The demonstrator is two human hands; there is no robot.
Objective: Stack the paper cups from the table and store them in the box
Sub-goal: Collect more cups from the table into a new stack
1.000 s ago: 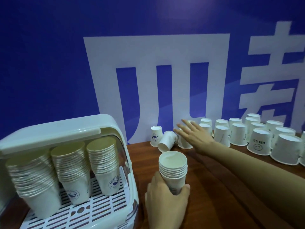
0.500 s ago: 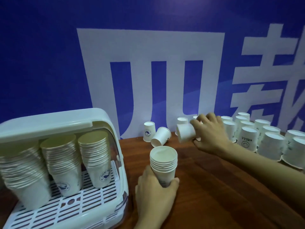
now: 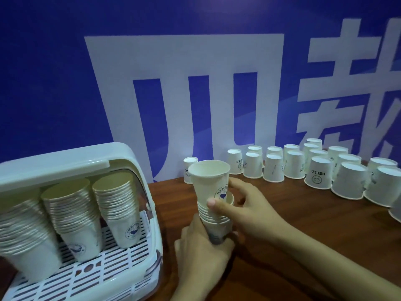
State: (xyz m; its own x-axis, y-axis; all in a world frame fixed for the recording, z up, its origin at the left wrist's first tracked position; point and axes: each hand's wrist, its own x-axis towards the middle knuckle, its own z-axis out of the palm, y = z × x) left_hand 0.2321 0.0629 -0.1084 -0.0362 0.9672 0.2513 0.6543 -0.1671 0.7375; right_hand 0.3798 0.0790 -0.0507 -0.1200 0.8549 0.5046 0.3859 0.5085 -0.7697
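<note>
My left hand (image 3: 199, 255) grips the base of a short stack of white paper cups (image 3: 214, 222) standing on the wooden table (image 3: 303, 235). My right hand (image 3: 245, 205) holds a single cup (image 3: 211, 181), upright and partly pushed down into the top of that stack. Several loose cups (image 3: 316, 172) stand upside down in rows along the back right of the table. One more upside-down cup (image 3: 189, 168) stands just behind the stack. The white storage box (image 3: 71, 161) sits at the left with its lid up and three tall cup stacks (image 3: 117, 209) inside.
A blue wall with large white characters (image 3: 184, 94) rises right behind the table. The box has a slotted white tray floor (image 3: 97, 276). A tipped cup (image 3: 230, 198) lies behind the held stack, mostly hidden by my right hand.
My right hand carried a cup from the back row over to the stack and turned it upright into the top. My left hand kept holding the stack.
</note>
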